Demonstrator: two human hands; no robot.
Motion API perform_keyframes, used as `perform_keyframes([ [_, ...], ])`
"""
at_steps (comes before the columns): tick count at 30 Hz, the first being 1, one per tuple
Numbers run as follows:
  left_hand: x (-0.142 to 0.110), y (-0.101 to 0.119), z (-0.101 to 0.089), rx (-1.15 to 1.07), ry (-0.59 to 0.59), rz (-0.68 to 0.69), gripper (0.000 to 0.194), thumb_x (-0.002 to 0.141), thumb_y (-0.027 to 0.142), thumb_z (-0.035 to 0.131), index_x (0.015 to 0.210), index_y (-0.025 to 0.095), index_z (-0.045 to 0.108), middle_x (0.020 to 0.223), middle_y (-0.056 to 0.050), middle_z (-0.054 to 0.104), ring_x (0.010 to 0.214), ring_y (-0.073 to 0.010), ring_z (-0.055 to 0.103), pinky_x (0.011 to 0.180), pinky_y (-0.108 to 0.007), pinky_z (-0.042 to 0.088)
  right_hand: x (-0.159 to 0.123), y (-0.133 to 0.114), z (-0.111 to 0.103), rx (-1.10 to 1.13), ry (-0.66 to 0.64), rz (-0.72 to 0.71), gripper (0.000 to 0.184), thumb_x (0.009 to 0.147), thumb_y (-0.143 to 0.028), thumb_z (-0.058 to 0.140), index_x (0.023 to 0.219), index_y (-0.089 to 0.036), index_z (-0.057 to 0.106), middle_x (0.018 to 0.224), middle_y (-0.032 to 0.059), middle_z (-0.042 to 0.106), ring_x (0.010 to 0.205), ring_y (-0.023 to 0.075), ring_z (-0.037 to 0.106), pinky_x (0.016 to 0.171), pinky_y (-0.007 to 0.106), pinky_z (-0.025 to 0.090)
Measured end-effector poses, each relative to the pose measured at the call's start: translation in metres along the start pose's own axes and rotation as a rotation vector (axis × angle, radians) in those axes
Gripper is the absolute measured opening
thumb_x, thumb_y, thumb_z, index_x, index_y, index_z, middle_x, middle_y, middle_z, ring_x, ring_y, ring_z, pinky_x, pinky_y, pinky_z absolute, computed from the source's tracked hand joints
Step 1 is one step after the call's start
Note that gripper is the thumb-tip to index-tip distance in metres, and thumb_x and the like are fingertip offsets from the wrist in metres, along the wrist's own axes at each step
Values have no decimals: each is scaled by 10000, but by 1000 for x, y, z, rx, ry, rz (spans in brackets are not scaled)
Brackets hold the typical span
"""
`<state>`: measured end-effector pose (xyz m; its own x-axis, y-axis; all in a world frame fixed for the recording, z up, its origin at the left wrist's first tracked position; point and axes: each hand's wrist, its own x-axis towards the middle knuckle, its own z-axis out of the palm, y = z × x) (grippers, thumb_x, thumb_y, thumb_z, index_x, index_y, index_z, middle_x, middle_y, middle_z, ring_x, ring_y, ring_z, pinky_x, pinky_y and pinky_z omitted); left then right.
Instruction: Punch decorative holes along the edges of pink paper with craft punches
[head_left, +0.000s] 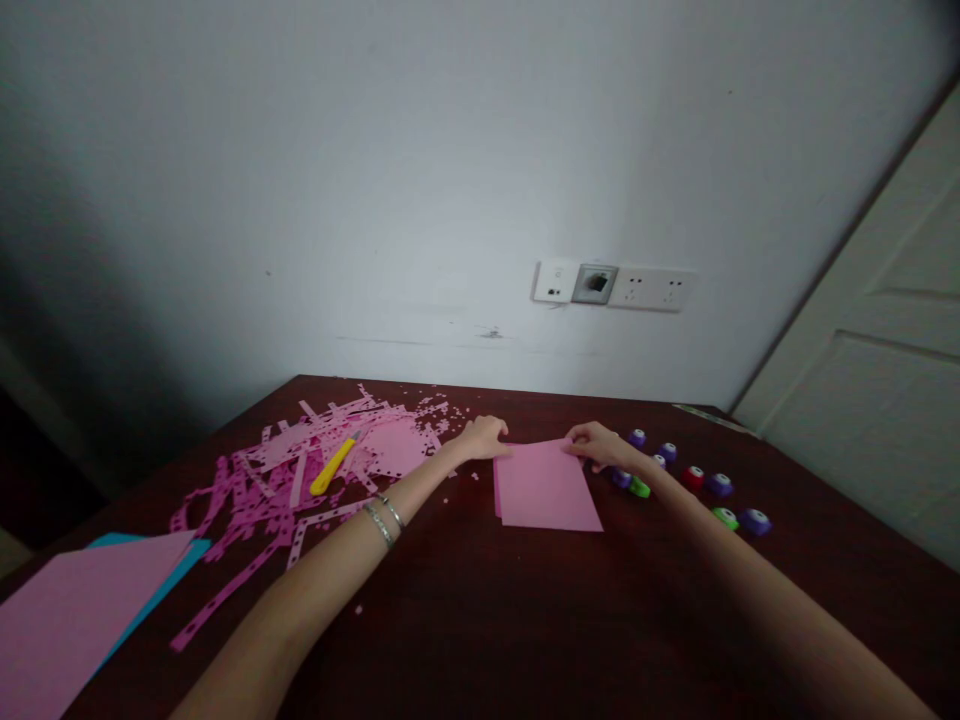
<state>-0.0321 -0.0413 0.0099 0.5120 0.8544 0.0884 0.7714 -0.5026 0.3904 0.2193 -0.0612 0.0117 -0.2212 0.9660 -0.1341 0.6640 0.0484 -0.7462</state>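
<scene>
A folded pink paper sheet (546, 487) lies flat in the middle of the dark wooden table (480, 620). My left hand (484, 438) pinches its far left corner, fingers curled closed on the edge. My right hand (596, 444) pinches the far right corner the same way. Both arms reach far forward; the left wrist wears two bangles (384, 518).
A heap of punched pink paper strips (300, 480) with a yellow utility knife (334, 466) lies at left. Pink and blue sheets (75, 610) sit at the near left corner. Several small paper punches (694, 477) stand right of the sheet. The wall with sockets (611, 286) is behind.
</scene>
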Motion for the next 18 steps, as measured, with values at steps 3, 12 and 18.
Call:
perform_keyframes([
  [3, 8, 3, 1, 91, -104, -19, 587, 617, 479, 673, 1104, 168, 570, 1147, -123, 573, 1032, -272, 525, 843, -328, 405, 6, -3, 7, -59, 55, 20, 136, 710, -249, 626, 756, -126, 591, 548, -8, 583, 410, 77, 510, 318, 144, 405],
  [12, 41, 2, 3, 41, -274, -49, 445, 409, 394, 762, 771, 164, 642, 754, -31, 641, 728, -201, 565, 671, -261, 418, -4, -5, 18, -309, 216, 27, 320, 627, -265, 701, 877, -122, 562, 774, 89, 629, 495, 139, 576, 295, 182, 419],
  [18, 56, 2, 0, -11, -383, -31, 326, 332, 352, 770, 432, 174, 516, 416, 42, 450, 485, -130, 439, 532, -256, 370, -18, -6, 29, -313, 84, 66, 403, 599, -323, 721, 876, -139, 492, 958, 146, 584, 573, 167, 599, 298, 204, 441],
])
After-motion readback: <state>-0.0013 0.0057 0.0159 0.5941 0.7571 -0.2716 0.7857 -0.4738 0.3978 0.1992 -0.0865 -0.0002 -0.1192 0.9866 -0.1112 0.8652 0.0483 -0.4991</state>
